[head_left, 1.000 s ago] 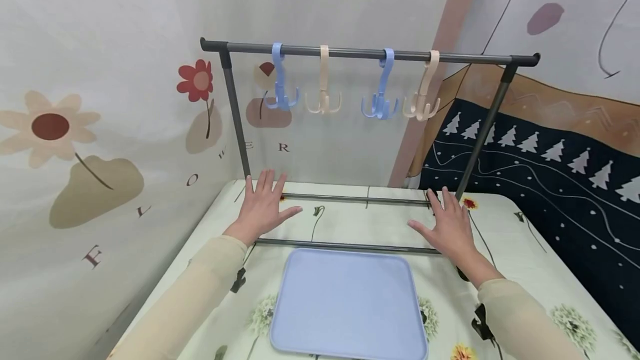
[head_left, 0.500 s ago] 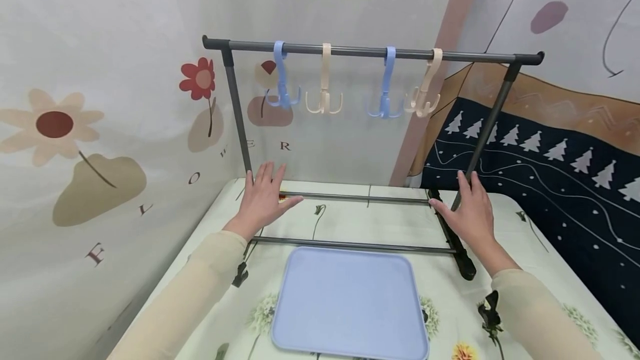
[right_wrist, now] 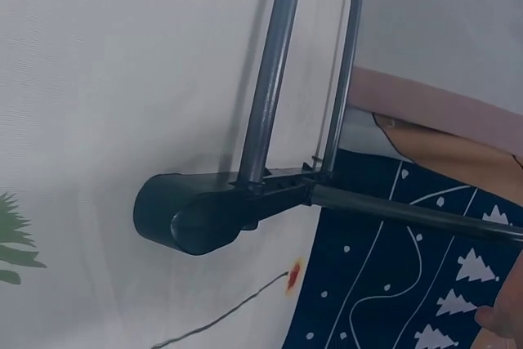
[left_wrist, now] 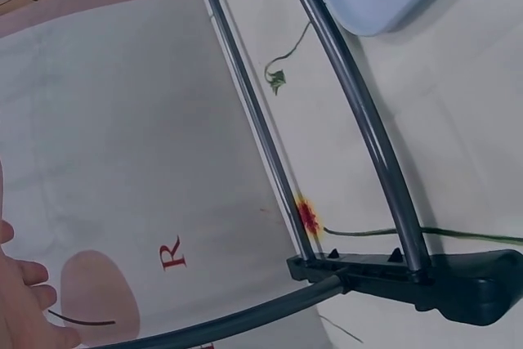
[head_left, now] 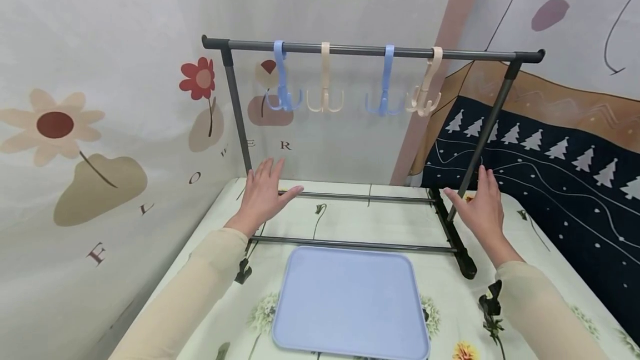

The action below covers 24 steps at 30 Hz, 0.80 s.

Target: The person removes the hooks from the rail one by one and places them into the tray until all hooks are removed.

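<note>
A dark grey metal rack point(head_left: 360, 49) stands on the table, seen in the head view. From its top bar hang a left blue hook point(head_left: 282, 76), a left beige hook point(head_left: 325, 76), a right blue hook point(head_left: 386, 79) and a right beige hook point(head_left: 427, 83), each with upturned prongs. My left hand point(head_left: 260, 196) is spread with straight fingers by the rack's left post, holding nothing. Just right of the right post, my right hand point(head_left: 481, 207) is also spread and holds nothing. Only fingertips of the left hand point(left_wrist: 29, 296) show in the left wrist view.
A light blue tray point(head_left: 350, 304) lies in front of the rack's lower bars. The rack's black right foot point(head_left: 457, 243) reaches toward me. A flower-print cloth point(head_left: 525, 249) covers the table. Printed curtains point(head_left: 125, 126) stand behind and at the sides.
My right hand has moved to the right, off the right post and foot it was covering. The left hand has risen slightly. The right blue hook has swayed and turned a little.
</note>
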Motion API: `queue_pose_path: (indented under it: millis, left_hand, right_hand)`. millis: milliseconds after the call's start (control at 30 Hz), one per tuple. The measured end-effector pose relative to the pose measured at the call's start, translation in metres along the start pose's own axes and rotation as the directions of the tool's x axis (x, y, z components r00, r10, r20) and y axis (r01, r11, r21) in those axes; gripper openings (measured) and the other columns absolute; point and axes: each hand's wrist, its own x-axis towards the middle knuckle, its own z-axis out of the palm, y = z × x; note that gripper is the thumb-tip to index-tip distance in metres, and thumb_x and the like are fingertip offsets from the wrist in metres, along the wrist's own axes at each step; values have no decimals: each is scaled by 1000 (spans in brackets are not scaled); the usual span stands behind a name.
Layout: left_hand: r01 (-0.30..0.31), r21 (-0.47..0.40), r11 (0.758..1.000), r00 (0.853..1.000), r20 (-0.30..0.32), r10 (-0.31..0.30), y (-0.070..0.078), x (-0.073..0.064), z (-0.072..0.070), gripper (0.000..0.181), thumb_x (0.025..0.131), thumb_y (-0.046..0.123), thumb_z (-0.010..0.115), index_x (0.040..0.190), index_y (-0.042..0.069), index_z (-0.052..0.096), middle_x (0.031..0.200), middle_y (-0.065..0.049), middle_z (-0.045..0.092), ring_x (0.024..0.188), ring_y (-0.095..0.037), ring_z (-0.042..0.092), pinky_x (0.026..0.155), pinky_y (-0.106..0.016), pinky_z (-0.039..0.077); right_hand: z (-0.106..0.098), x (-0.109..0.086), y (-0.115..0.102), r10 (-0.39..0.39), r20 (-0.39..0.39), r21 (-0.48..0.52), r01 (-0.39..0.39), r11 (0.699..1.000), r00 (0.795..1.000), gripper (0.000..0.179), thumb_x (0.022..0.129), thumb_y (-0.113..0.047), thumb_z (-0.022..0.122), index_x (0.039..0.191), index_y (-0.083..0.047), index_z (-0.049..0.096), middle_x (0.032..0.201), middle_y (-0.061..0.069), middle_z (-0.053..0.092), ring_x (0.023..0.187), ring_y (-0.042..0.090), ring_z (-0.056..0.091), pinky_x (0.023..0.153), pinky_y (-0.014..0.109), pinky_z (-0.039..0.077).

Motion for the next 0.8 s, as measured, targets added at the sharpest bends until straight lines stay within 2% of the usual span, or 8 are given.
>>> queue_pose_path:
  millis: [267,433,667,800]
  left_hand:
    - [15,-113,994,999,-29,-18,3,3,0,87,95,59,56,155,4,25,157,-24,26,145,-40,22,116,-58,13]
    - [39,-195,980,999,-30,-46,5,3,1,86,95,57,56,155,5,25,158,-22,26,146,-39,22,117,-54,15]
    - [87,-267,960,996,-7,-92,6,3,4,86,95,61,52,157,9,22,160,-17,25,147,-36,20,117,-53,17]
    - [122,-335,934,992,21,-122,6,2,6,87,95,65,49,158,14,20,161,-14,22,148,-34,19,117,-53,19]
  right_hand:
    - [3,6,6,47,22,54,-48,997,999,100,94,-58,56,159,-6,1,163,23,1,146,47,10,107,70,19]
    - [6,9,12,114,72,136,-123,983,991,96,96,-57,53,158,-5,1,162,26,3,145,48,13,110,67,20]
    - [12,16,23,192,140,295,-226,928,971,89,98,-53,52,159,-7,6,163,21,9,148,41,15,113,58,24]
    - [16,20,27,226,152,365,-267,892,962,82,100,-50,51,159,-9,11,163,17,15,147,38,19,114,54,26]
